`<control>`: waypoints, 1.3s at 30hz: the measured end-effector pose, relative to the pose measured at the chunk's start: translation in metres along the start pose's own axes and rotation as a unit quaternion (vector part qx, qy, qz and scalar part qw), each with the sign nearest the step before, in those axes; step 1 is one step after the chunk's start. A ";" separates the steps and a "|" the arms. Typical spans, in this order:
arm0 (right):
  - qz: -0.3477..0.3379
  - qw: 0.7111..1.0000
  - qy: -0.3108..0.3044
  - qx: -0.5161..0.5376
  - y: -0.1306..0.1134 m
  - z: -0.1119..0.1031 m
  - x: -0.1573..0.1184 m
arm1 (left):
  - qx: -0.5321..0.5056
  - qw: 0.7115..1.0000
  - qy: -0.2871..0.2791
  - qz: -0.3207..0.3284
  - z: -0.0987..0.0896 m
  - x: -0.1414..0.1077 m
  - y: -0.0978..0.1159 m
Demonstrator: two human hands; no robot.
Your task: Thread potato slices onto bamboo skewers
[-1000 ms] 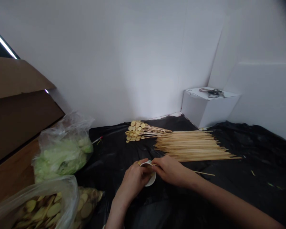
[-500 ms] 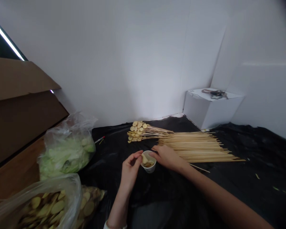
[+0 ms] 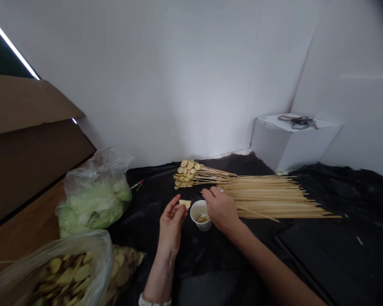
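My left hand (image 3: 174, 216) pinches a pale potato slice (image 3: 185, 204) between thumb and fingers, just left of a small white paper cup (image 3: 196, 208). Some slices (image 3: 203, 219) lie in the bottom of that cup. At the cup's right side, my right hand (image 3: 221, 208) is closed around a bamboo skewer (image 3: 258, 213), whose long end sticks out to the right behind the wrist. Behind the hands, finished skewers with potato slices (image 3: 187, 172) lie with their slices bunched at the left. Many bare bamboo skewers (image 3: 271, 195) are spread out beside them.
On the left stand a plastic bag of cut green vegetable (image 3: 98, 206), an opened bag of potato slices (image 3: 67, 276) and another bag of slices (image 3: 123, 270). A cardboard box (image 3: 28, 161) is behind them. A white box (image 3: 290, 140) stands back right, and black sheeting (image 3: 242, 263) covers the table.
My left hand has drawn the potato slice up and left, out of the cup. My right hand has lifted slightly and turned, still with the skewer. The view has shifted a little.
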State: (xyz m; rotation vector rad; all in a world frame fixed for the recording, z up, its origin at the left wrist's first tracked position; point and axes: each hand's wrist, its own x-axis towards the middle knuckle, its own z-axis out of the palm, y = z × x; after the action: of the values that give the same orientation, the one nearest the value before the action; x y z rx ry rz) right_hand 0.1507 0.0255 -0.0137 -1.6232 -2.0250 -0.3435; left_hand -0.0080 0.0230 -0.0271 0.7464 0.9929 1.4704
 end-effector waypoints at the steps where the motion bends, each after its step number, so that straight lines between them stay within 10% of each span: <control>1: -0.008 1.000 0.019 -0.005 0.003 0.000 -0.002 | -0.007 1.000 -0.004 0.000 0.000 -0.001 0.002; 39: -0.086 0.994 0.044 0.046 -0.015 -0.010 -0.032 | -0.118 0.992 -0.013 -0.052 0.008 -0.009 0.010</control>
State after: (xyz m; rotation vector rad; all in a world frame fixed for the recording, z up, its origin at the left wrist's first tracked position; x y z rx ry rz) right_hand 0.1439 -0.0100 -0.0209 -1.3596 -2.0854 -0.3709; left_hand -0.0043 0.0151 -0.0145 0.5331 0.8082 1.4529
